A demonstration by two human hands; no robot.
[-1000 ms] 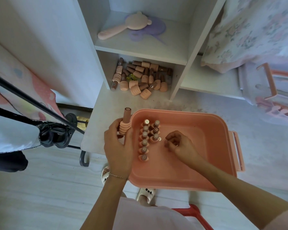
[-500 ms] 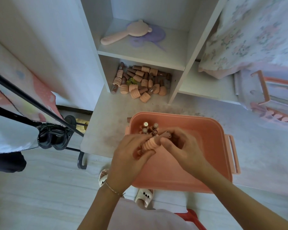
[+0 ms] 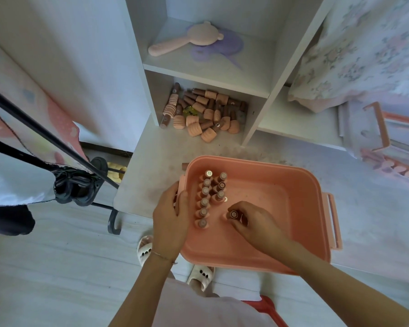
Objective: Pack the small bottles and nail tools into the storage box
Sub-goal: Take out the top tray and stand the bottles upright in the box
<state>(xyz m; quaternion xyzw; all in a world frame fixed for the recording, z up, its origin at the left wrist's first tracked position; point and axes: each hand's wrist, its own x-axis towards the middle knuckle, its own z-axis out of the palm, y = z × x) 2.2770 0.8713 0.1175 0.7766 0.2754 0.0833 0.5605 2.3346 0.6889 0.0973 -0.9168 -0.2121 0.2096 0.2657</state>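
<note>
An orange storage box (image 3: pixel 300 227) sits on the white ledge below me. Inside, along its left wall, several small peach bottles (image 3: pixel 206 197) with brown caps stand upright in two rows. My right hand (image 3: pixel 253 223) pinches another small bottle (image 3: pixel 233 214) upright on the box floor, just below the shorter row. My left hand (image 3: pixel 169 223) holds the box's left rim, thumb inside the wall. A pile of several more bottles (image 3: pixel 203 114) lies in the lower cubby of the white shelf.
A pink hand mirror (image 3: pixel 187 41) and a purple one lie on the upper shelf. The box lid with a pink handle (image 3: pixel 376 128) rests at the right. A black stand leg (image 3: pixel 64 147) crosses the left. Slippers (image 3: pixel 198 277) are on the floor.
My left hand passed the bottle to my right hand over the box, then dropped to the box's left rim. My right hand has brought the bottle down beside the rows.
</note>
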